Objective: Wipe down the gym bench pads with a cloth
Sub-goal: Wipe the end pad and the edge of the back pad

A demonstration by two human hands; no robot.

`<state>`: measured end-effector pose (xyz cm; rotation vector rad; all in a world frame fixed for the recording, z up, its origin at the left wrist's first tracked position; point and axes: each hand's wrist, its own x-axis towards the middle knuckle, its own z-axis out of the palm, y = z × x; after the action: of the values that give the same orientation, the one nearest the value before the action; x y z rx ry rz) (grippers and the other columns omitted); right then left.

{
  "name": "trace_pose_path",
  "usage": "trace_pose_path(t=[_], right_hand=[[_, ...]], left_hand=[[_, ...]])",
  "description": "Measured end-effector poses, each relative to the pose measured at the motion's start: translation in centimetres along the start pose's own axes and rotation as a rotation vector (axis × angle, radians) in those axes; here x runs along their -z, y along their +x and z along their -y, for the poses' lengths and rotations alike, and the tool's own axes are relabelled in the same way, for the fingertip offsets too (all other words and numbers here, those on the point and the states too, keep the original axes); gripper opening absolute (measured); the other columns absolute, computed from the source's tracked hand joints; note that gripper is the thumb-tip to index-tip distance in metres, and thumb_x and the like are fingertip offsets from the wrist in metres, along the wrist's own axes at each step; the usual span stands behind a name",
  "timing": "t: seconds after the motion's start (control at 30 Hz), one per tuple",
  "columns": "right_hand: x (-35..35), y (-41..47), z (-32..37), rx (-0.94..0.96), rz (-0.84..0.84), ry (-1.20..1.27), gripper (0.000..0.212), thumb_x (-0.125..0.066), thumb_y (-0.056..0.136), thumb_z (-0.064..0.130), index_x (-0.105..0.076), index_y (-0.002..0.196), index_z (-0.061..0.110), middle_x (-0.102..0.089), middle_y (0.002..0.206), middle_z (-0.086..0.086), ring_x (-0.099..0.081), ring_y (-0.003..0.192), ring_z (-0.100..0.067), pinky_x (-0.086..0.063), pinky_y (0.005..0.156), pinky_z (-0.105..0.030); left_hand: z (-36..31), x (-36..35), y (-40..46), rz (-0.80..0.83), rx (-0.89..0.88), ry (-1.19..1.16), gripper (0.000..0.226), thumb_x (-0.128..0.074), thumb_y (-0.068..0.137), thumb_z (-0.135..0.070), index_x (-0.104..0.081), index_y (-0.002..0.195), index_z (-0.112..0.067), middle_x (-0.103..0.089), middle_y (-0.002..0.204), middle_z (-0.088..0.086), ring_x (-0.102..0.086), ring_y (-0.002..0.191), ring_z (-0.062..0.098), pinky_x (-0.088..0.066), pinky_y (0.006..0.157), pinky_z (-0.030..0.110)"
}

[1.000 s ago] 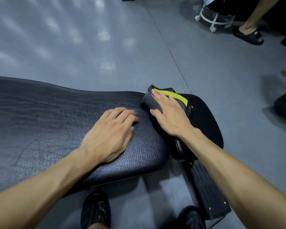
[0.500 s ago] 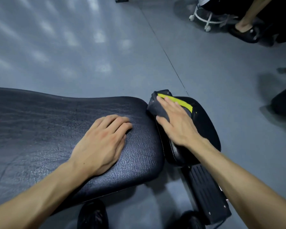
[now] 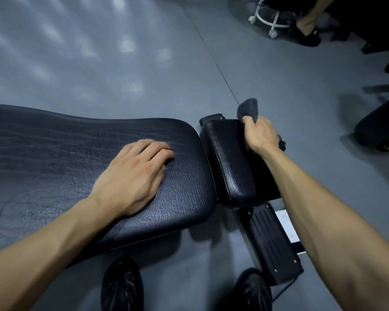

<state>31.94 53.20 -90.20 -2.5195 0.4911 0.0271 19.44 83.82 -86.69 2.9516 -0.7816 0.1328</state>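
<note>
Head view: right hand now clenches the cloth — lifted off the small pad — left hand stays flat, empty.

Looks like a gym or training room to me; big black padded bench with cracked vinyl at 9 o'clock, smaller seat pad beside it. Smooth grey floor all round; white wheeled stool base at 1 o'clock.

Long bench pad: black, grained, cracked vinyl, lying flat. Small end pad just beside its right end, same black vinyl, narrow gap between. Dark grey cloth bunched at the small pad's far right edge
</note>
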Motion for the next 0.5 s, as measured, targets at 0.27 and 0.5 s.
trace_pose_path(t=[0.27,0.5], right_hand=[[1.1,-7.0,-6.7,-0.211,-0.045,0.084,0.06,-0.034,0.098,0.049,-0.044,0.147,0.016,-0.052,0.146,-0.013,-0.048,0.132,-0.036,-0.035,0.108,-0.044],[-2.3,-18.5,-4.1,0.245,-0.066,0.061,0.07,-0.043,0.094,0.042,-0.026,0.159,0.021,-0.023,0.166,0.003,-0.013,0.155,-0.015,-0.008,0.126,-0.038]], left_hand=[[0.0,-0.4,-0.2,-0.046,-0.006,0.012,0.033,-0.038,0.099,-0.03,-0.056,0.126,-0.022,-0.056,0.133,-0.004,-0.051,0.121,0.025,-0.04,0.102,0.041],[0.0,-0.3,-0.3,-0.063,-0.022,0.017,0.032,-0.039,0.097,-0.029,-0.056,0.123,-0.021,-0.057,0.13,-0.003,-0.051,0.12,0.026,-0.041,0.1,0.042]])
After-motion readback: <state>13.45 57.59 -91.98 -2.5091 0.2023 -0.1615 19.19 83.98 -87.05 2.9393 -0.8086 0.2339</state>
